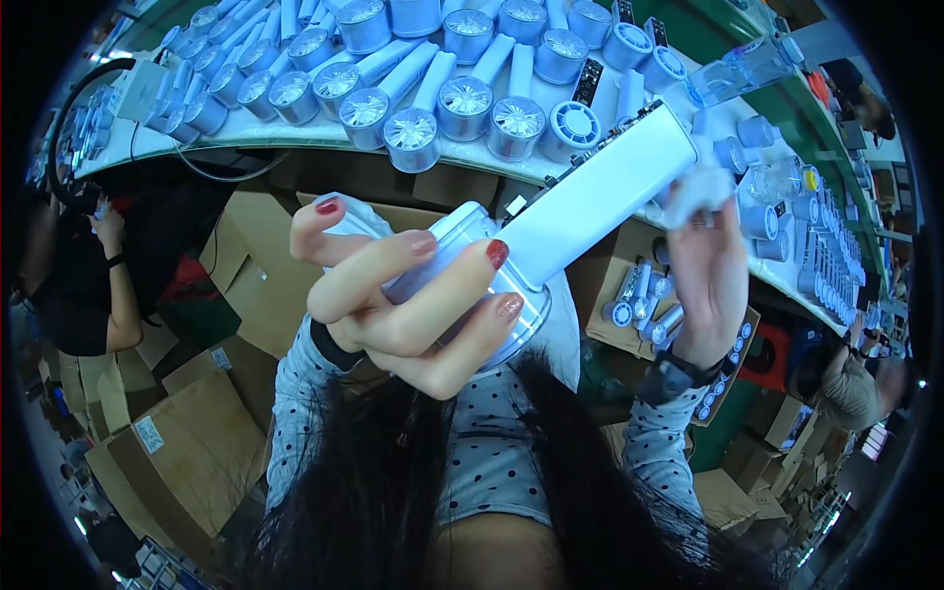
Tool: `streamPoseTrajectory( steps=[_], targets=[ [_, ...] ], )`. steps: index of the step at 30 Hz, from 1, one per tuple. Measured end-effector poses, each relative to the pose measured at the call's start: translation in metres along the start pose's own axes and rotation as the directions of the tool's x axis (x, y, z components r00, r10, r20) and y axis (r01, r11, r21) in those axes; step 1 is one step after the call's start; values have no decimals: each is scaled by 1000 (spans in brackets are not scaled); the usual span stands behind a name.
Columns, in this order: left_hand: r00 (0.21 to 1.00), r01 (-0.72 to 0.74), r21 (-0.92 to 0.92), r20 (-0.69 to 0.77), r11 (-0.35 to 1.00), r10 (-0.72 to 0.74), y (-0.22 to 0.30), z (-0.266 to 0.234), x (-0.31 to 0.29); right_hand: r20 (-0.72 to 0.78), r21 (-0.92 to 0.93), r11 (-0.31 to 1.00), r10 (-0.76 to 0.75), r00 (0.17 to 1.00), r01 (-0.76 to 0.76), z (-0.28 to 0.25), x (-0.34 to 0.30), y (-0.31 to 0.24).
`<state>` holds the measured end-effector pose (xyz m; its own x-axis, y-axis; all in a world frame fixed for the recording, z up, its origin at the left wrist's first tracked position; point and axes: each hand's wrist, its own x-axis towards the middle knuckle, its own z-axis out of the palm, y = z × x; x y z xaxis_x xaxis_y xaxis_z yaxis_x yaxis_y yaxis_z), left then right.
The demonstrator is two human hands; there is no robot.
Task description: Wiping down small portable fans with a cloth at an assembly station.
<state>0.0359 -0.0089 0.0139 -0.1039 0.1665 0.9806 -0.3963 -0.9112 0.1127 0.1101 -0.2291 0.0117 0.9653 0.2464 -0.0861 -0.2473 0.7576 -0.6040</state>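
Observation:
My left hand (413, 305) is closed around the clear, round head end of a white handheld device (600, 192), held tilted over my lap. Its long, flat body points up to the right, and dark electronic parts show along its upper edge. On the right, my right hand (713, 280) pinches a crumpled white cloth (700, 192) near the body's far end. Motion blurs the cloth and the fingertips; whether the cloth touches the device I cannot tell.
Many similar devices with clear round heads (413, 138) cover the curved workbench (452, 162) ahead. A clear plastic bottle (752, 69) lies at the back right. Open cardboard boxes (187, 442) stand below left; another box (615, 329) holds devices. Other people work at both sides.

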Motion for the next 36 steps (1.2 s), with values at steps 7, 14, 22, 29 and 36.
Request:
streamPoseTrajectory(
  steps=[7, 14, 22, 29, 36],
  targets=[
    [995, -24, -23, 96, 999, 26, 1, -9, 0, -6, 223, 947, 237, 971, -230, 7, -11, -7],
    [933, -240, -85, 256, 967, 254, -5, -16, 0, 541, -718, 13, -620, 569, 696, 58, -28, 26],
    [908, -268, -53, 320, 962, 270, -3, -22, -4, 874, -448, -483, -62, 481, 752, 66, -24, 15],
    [897, -294, -76, 323, 953, 302, -4, -23, -5, 854, -453, -592, -73, 516, 666, 65, -26, 18],
    [819, -322, -80, 476, 943, 320, -7, -28, 1, 839, -453, -547, 4, 544, 704, 70, -22, 19]
  ],
)
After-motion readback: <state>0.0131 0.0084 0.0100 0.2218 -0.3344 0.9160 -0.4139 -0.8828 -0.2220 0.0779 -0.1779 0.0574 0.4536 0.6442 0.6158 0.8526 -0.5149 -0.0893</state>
